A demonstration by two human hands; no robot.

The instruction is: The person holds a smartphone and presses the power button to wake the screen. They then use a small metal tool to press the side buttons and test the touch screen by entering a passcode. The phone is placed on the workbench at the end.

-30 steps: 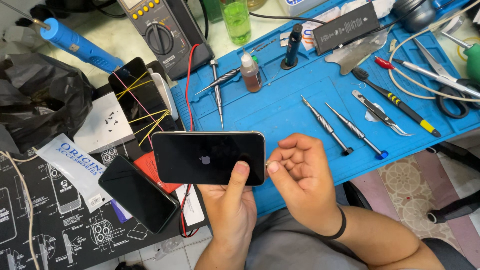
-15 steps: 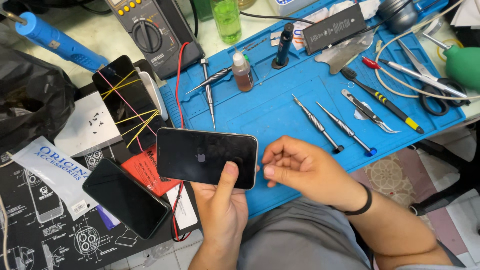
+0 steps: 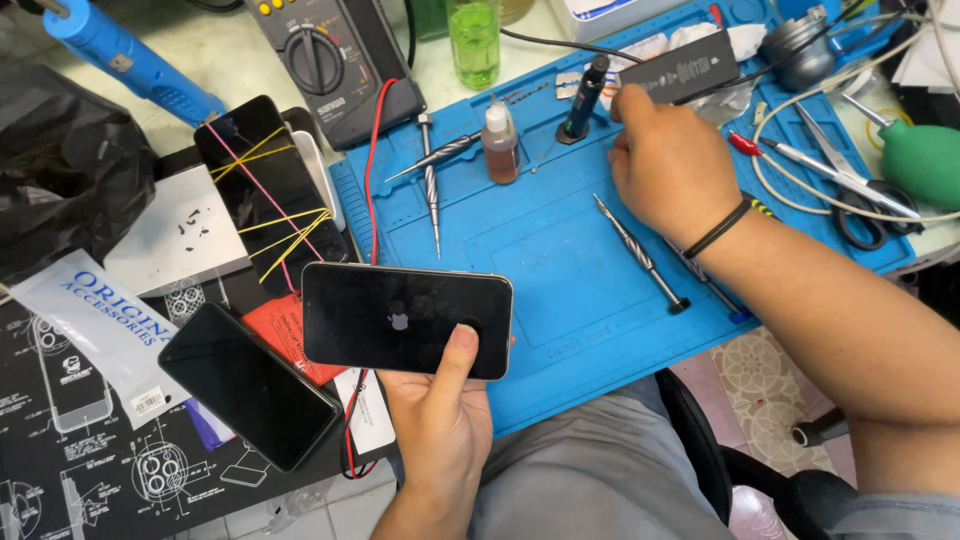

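Note:
My left hand (image 3: 440, 420) holds a black smartphone (image 3: 405, 320) flat and sideways near the front edge of the blue work mat (image 3: 560, 270), thumb on the dark screen, which shows a small pale logo. My right hand (image 3: 665, 165) is stretched over the far part of the mat, fingers curled down by a flat black phone battery (image 3: 680, 72) and a dark pen-shaped tool (image 3: 583, 98). Whether those fingers grip anything is hidden. A black band sits on that wrist.
Screwdrivers (image 3: 642, 255) and a small brown bottle (image 3: 500, 143) lie on the mat. A second phone (image 3: 250, 385), a phone bound with rubber bands (image 3: 268, 190), a multimeter (image 3: 335, 65), a blue handled tool (image 3: 130, 65), a green liquid bottle (image 3: 473, 40), scissors (image 3: 860, 195) and a green blower (image 3: 920, 160) lie around.
My right hand left the phone's right edge and reached out across the mat to the far tools. The left hand still holds the phone, slightly lower in view.

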